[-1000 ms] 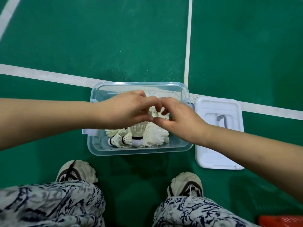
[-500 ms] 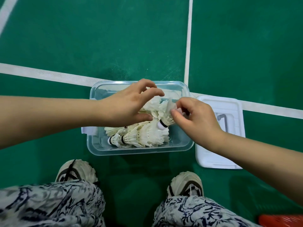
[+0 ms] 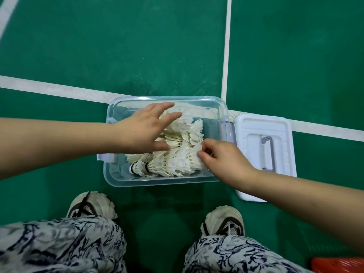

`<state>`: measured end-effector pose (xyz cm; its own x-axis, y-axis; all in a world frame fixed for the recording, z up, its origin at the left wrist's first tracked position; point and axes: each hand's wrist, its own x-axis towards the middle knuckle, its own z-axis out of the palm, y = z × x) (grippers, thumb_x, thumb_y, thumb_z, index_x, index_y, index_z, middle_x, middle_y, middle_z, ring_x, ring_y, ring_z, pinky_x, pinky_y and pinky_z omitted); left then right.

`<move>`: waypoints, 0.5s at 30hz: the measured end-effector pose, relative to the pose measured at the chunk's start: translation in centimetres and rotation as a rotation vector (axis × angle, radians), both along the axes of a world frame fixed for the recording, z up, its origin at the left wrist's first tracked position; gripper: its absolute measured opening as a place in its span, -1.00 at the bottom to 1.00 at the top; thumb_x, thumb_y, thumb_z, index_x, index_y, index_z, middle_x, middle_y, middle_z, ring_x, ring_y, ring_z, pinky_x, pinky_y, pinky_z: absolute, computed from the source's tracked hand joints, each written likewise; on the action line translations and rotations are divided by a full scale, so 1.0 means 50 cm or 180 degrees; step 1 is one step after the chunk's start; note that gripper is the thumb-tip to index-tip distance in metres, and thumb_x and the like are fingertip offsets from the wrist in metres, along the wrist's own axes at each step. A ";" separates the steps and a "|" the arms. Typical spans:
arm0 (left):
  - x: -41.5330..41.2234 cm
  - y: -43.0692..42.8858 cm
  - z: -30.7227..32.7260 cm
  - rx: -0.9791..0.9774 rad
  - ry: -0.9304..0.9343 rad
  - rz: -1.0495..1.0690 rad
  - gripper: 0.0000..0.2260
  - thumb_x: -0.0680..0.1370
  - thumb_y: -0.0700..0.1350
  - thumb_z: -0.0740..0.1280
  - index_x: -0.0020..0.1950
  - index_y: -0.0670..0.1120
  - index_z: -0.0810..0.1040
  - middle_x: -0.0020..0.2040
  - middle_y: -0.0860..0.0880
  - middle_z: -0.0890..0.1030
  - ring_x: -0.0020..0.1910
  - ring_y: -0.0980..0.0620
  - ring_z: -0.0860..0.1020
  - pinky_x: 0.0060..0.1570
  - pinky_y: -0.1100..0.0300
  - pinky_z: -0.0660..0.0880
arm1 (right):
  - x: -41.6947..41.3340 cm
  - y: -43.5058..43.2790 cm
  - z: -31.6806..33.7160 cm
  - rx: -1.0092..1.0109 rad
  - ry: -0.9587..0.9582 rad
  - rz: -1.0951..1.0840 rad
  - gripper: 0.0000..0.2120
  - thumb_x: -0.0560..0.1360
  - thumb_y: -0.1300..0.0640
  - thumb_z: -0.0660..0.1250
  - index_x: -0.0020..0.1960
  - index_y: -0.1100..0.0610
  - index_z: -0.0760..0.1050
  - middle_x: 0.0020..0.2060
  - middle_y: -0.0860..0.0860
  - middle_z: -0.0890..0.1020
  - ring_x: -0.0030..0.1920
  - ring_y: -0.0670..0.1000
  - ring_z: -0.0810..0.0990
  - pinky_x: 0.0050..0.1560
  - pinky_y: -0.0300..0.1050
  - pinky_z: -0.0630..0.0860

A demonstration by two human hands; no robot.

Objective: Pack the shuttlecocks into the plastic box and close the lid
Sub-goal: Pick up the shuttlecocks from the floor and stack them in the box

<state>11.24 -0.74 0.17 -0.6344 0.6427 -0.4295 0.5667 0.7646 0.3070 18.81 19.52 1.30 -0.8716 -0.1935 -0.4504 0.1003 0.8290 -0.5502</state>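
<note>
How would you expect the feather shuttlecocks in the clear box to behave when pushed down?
The shuttlecocks are probably very light, being thin feathers on small bases. Frayed feather tips suggest they bend or break easily under the left hand. Heaped loosely, they would likely shift rather than stay put.

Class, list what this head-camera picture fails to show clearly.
Head view throughout.
How many shuttlecocks: the left hand and right hand cover part of the pile in the plastic box.
White lid: near edge hidden by the right forearm.
Orange object: cut off at the bottom edge, unidentifiable.
</note>
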 end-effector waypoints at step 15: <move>0.027 0.032 -0.037 -0.0755 0.0110 -0.0444 -0.07 0.38 0.39 0.18 0.44 0.05 -0.38 0.48 -0.05 -0.36 0.48 -0.07 -0.29 0.44 -0.10 -0.15 | -0.020 -0.010 -0.015 0.0876 -0.0272 0.0797 -0.75 0.57 0.05 0.12 0.04 0.22 0.42 0.05 0.21 0.57 0.05 0.19 0.51 -0.16 -0.14 0.25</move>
<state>12.58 0.85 -1.69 -0.5637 0.6089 -0.5581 0.6786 0.7266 0.1074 17.82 19.01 0.57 -0.7697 -0.2573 -0.5843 -0.0881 0.9492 -0.3019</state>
